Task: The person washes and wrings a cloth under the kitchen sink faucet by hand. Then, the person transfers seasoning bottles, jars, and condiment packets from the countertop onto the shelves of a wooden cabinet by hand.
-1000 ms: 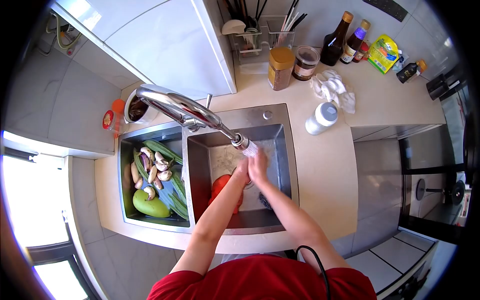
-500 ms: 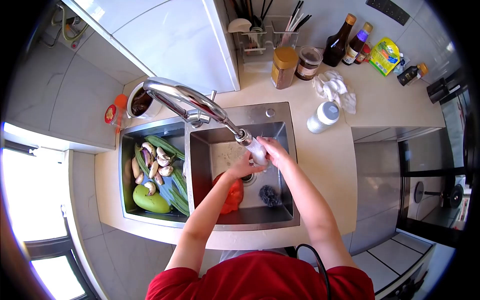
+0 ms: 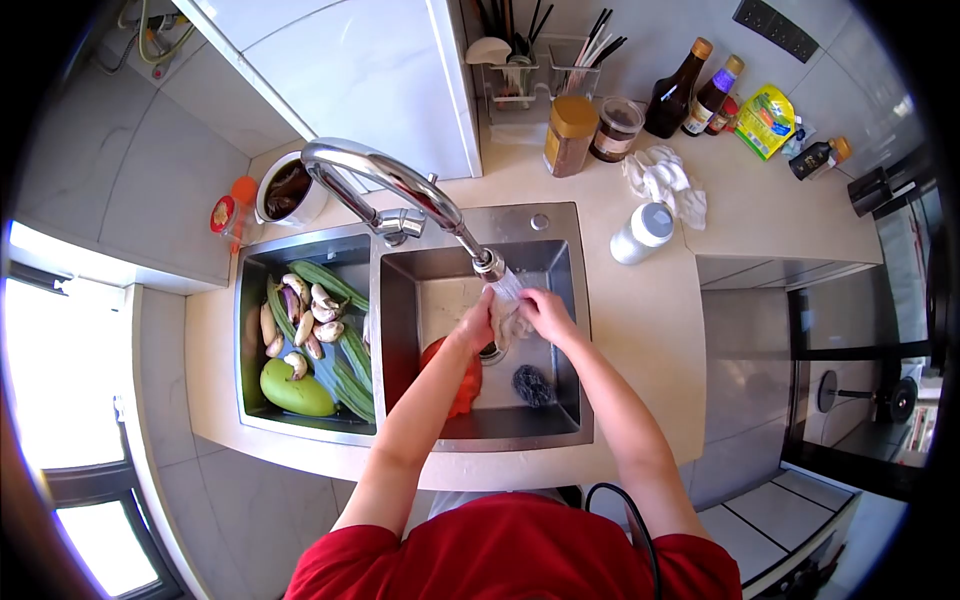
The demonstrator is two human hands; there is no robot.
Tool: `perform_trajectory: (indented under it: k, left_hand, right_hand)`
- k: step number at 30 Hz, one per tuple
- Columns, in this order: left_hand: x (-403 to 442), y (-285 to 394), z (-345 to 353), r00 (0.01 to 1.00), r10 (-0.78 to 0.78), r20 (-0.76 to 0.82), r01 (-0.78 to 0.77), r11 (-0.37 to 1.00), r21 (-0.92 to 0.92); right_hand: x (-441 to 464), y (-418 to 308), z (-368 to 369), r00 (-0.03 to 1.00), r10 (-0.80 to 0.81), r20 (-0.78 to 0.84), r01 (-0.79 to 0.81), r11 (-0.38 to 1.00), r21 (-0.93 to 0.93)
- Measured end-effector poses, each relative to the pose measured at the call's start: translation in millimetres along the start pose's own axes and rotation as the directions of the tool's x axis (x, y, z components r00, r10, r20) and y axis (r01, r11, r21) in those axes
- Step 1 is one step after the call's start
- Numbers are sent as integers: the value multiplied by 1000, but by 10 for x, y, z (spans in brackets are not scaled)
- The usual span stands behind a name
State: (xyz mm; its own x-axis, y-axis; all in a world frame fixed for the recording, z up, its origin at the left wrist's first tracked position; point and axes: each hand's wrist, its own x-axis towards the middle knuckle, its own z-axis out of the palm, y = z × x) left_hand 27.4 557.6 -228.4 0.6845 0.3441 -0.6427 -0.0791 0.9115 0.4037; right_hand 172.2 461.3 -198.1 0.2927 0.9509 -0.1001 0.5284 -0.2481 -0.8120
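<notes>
Water runs from the chrome faucet into the right sink basin. Under the stream a thin whitish, wet cloth-like item hangs between my hands. My left hand pinches its left side, and my right hand grips its upper right side. Beneath my left forearm lies an orange-red bag, partly hidden. A dark scrubber rests on the basin floor, right of the drain.
The left basin holds long green gourds, several pale purple eggplants and a big green fruit. Behind stand a white bottle, a crumpled white cloth, jars and sauce bottles.
My hands were together under the water, then moved apart around whitish material. Now that material hangs spread between them. The scrubber, earlier mostly covered by my right arm, is in full view.
</notes>
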Motion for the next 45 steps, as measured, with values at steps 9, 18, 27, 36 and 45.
perform_trajectory:
  k: [9, 18, 27, 36, 45]
  left_hand:
    - [-209, 263, 80, 868, 496, 31, -21, -25, 999]
    - [-434, 943, -101, 916, 375, 146, -193, 93, 977]
    - [-541, 1027, 245, 962, 262, 69, -206, 543, 814]
    - [-797, 1308, 189, 993, 85, 79, -97, 238, 966]
    - [-744, 1202, 155, 989, -24, 143, -90, 672, 735]
  right_hand:
    - [138, 0, -216, 987, 133, -86, -116, 978, 172]
    - [210, -157, -388, 947, 307, 95, -297, 726, 620]
    - [238, -241, -577, 938, 346, 2, -289, 781, 554]
    - [537, -334, -511, 931, 310, 193, -363, 733, 575]
    - [474, -370, -586, 918, 315, 243, -398, 710, 581]
